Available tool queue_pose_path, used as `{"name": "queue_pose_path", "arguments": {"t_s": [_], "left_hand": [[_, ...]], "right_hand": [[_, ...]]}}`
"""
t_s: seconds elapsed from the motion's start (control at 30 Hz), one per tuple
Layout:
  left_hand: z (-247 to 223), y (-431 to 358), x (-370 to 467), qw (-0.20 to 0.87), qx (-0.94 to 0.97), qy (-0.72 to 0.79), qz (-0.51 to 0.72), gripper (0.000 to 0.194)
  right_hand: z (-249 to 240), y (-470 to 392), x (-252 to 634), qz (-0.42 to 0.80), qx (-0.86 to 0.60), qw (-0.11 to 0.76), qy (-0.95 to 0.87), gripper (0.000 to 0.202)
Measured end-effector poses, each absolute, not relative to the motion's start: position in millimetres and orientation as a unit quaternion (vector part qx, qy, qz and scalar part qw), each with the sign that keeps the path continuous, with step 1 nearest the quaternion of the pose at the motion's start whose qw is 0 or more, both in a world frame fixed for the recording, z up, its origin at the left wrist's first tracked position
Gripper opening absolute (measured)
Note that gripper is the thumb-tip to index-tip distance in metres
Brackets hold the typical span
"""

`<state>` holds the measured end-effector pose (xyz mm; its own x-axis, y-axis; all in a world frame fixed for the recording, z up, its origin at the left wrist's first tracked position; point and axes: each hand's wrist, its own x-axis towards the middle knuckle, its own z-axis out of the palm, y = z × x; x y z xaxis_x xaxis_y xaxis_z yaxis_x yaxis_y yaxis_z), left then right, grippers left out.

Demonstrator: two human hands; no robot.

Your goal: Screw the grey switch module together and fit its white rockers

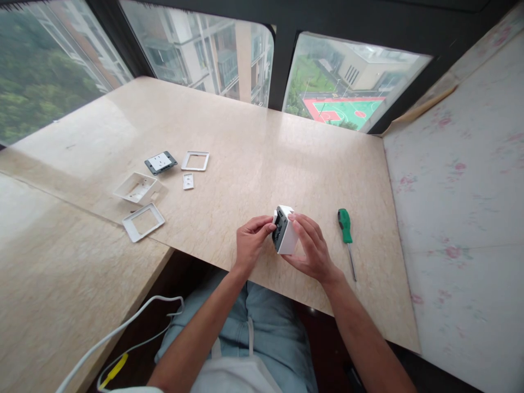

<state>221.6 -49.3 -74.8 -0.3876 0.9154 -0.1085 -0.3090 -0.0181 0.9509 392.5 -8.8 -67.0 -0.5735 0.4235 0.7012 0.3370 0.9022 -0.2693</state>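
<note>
My right hand [313,248] is wrapped round a white box [289,240] with a dark inner part on its left side, tilted above the table near the front edge. Between the thumb and fingers of my left hand [254,237] is a small white piece [275,216], touching or very close to the dark side of the box. The exact contact there is too small to tell. To the right lies a screwdriver [344,225] with a green handle, its shaft pointing toward me.
On the stone-patterned table [245,180], at the left, lie a socket module [160,161], an open white box [136,188], two white frames [143,222] and a small white plate [188,181]. Windows line the back; a wall [458,218] stands right. A white cable [123,326] hangs lower left.
</note>
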Motion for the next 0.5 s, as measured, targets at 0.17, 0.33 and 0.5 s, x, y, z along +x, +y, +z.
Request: {"name": "queue_pose_path", "arguments": {"t_s": [0.17, 0.33, 0.5], "left_hand": [[-74.5, -52.5, 223.3, 0.439, 0.353, 0.544, 0.622, 0.018], [-73.8, -65.4, 231.2, 0.457, 0.389, 0.536, 0.594, 0.036], [-70.5, -76.2, 238.4, 0.488, 0.412, 0.531, 0.557, 0.055]], "right_hand": [[-70.2, -8.0, 392.1, 0.052, -0.218, 0.424, -0.878, 0.100], [-68.3, -7.6, 390.7, 0.062, -0.230, 0.439, -0.866, 0.101], [-73.6, -8.2, 394.3, 0.094, -0.229, 0.455, -0.855, 0.100]]}}
